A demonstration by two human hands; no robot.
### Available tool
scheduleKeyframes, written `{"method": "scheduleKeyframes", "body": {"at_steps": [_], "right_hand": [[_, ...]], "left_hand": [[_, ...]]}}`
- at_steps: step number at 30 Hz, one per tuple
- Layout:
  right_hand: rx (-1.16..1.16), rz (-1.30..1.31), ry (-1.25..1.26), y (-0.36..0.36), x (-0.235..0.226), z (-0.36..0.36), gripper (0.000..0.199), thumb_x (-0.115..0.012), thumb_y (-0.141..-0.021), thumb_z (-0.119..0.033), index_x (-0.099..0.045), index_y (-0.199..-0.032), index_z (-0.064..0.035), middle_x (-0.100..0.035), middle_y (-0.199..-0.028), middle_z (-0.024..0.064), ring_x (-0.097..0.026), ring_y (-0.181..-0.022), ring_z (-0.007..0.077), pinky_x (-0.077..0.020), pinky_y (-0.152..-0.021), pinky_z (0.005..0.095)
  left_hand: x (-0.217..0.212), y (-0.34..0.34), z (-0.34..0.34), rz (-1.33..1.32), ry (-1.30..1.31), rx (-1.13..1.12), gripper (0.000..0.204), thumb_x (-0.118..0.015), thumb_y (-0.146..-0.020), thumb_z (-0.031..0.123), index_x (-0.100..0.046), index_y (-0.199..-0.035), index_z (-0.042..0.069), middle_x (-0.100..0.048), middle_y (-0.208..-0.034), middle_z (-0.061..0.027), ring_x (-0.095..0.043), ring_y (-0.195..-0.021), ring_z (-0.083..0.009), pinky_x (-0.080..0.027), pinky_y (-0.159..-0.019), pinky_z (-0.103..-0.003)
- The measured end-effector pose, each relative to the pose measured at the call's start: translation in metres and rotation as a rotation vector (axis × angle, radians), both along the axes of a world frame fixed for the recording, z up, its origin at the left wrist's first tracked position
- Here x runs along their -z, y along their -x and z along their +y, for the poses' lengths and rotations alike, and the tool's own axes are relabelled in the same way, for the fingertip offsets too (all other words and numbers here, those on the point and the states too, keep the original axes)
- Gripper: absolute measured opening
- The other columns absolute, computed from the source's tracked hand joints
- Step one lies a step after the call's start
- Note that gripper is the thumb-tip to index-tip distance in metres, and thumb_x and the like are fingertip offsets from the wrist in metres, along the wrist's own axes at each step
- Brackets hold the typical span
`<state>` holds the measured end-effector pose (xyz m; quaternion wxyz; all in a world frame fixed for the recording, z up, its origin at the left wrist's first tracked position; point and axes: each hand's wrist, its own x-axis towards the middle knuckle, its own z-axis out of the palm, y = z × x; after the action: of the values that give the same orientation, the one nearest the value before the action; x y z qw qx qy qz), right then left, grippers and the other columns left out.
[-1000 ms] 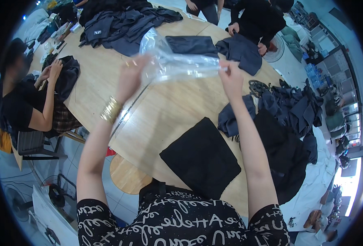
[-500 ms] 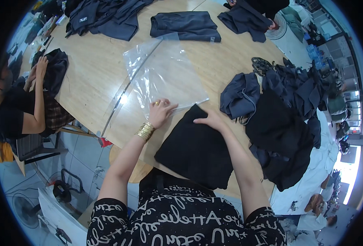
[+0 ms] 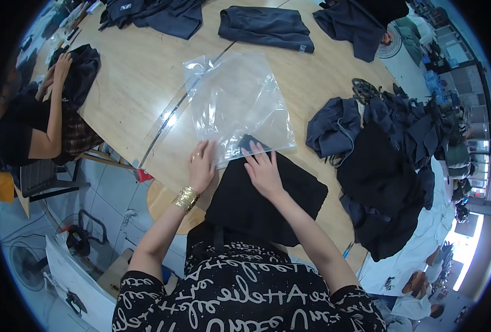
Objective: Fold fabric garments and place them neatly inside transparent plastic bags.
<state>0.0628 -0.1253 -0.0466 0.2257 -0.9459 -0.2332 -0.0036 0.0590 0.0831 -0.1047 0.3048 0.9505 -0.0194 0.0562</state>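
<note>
A black folded garment (image 3: 267,202) lies at the table's near edge, against my front. My right hand (image 3: 265,172) rests on it with fingers stretched and apart, pressing from above. The garment's far corner reaches the near edge of a clear plastic bag (image 3: 240,105) and shows through the film. The bag lies flat beyond it, its surface creased and shiny. At the bag's near left corner is my left hand (image 3: 202,167), fingers together and closed on the film's edge; the fingertips are partly hidden. A gold bracelet (image 3: 186,199) circles my left wrist.
A heap of dark garments (image 3: 378,182) covers the table's right side. A folded dark garment (image 3: 266,29) and a loose pile (image 3: 157,16) lie at the far side. A co-worker (image 3: 40,122) handles dark cloth at left; another person's hand (image 3: 387,37) is at far right.
The black garment has turned, and its far corner has moved left to the bag's edge. My right hand has shifted left and flattened on it. My left hand has moved slightly left and nearer.
</note>
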Motion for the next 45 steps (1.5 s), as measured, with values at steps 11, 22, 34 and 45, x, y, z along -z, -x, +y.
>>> {"method": "scheduleKeyframes", "body": {"at_steps": [11, 22, 34, 45], "right_hand": [[-0.193, -0.133, 0.216, 0.018, 0.004, 0.024, 0.069, -0.067, -0.072, -0.040, -0.044, -0.134, -0.0208, -0.028, -0.146, 0.0114, -0.024, -0.134, 0.0363, -0.0165, -0.100, 0.0672], [-0.212, -0.095, -0.017, 0.004, -0.010, 0.024, 0.043, -0.053, -0.079, -0.013, -0.055, -0.122, -0.0123, -0.053, -0.126, 0.0078, -0.051, -0.115, 0.0300, -0.0449, -0.089, 0.0513], [-0.009, -0.241, 0.207, -0.038, 0.028, 0.077, 0.042, -0.055, -0.081, -0.018, -0.055, -0.121, -0.0068, -0.048, -0.133, 0.0100, -0.043, -0.123, 0.0327, -0.0372, -0.096, 0.0542], [0.372, 0.896, -0.456, -0.175, 0.006, -0.103, 0.055, -0.053, -0.089, -0.021, -0.033, -0.140, -0.0089, -0.040, -0.139, 0.0118, -0.036, -0.129, 0.0239, -0.0294, -0.104, 0.0326]], "left_hand": [[0.004, 0.002, 0.002, -0.015, -0.047, 0.111, 0.047, -0.062, -0.078, 0.013, -0.046, -0.123, 0.016, -0.036, -0.140, -0.0081, -0.025, -0.136, -0.0295, -0.018, -0.109, -0.047], [-0.004, 0.007, -0.008, 0.058, 0.199, -0.050, 0.045, -0.063, -0.073, 0.004, -0.059, -0.115, 0.017, -0.047, -0.115, -0.0108, -0.052, -0.096, -0.0269, -0.039, -0.086, -0.044], [-0.032, -0.013, -0.030, -0.160, 0.503, -0.046, 0.044, -0.053, -0.074, -0.010, -0.060, -0.114, 0.006, -0.047, -0.115, -0.0114, -0.056, -0.081, -0.0233, -0.048, -0.069, -0.029], [-0.019, -0.010, -0.052, 0.346, 1.193, -0.312, 0.074, -0.049, -0.094, 0.027, 0.000, -0.146, 0.008, -0.005, -0.152, -0.0120, -0.005, -0.140, -0.0205, -0.009, -0.112, -0.031]]}}
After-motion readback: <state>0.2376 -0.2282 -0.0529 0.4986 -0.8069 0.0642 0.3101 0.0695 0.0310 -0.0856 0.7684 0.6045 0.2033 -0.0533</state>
